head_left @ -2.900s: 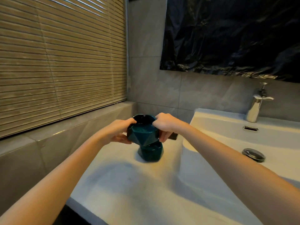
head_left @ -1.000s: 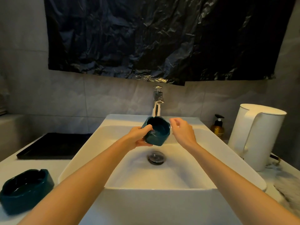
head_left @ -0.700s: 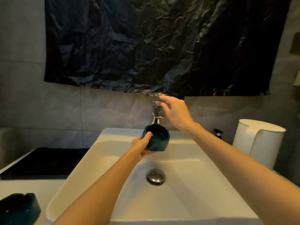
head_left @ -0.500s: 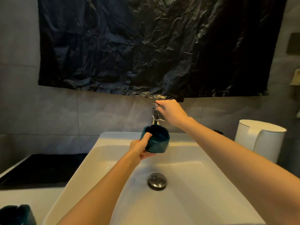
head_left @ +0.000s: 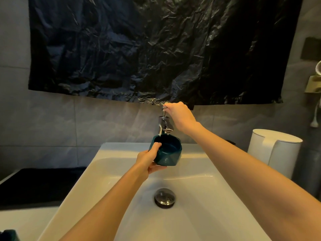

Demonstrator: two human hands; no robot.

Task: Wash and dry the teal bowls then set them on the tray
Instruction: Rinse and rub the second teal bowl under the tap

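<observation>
Over a white ceramic sink [head_left: 121, 171], rectangular with rounded inner corners and a glossy wet-looking bowl; round chrome drain plug [head_left: 164, 198] sits at its bottom. Sink rests on a white table [head_left: 26, 221]. Dim warm light. Grey matte tile wall [head_left: 52, 127] behind, mostly covered by a crinkled, shiny black plastic sheet [head_left: 156, 49]. Flat black tray [head_left: 34, 185] lies on the table left of the sink, touching nothing else visible. White smooth kettle [head_left: 274, 152] with a handle stands right of the sink. Chrome faucet [head_left: 164, 125] rises at the sink's back edge.

Teal bowl [head_left: 169, 155]: small, deep, glossy dark teal, faceted angular outer wall, notched rim, dark inside. It is held in the air over the sink's back part, directly under the faucet spout, opening tilted toward the camera. Left hand [head_left: 147, 160] clamps it, thumb over the rim, fingers under the base. Right hand [head_left: 180, 115] is well apart, raised, fingers curled onto the faucet lever [head_left: 164, 109]. Second teal bowl [head_left: 7, 235] is on the table at bottom left, mostly cropped.
</observation>
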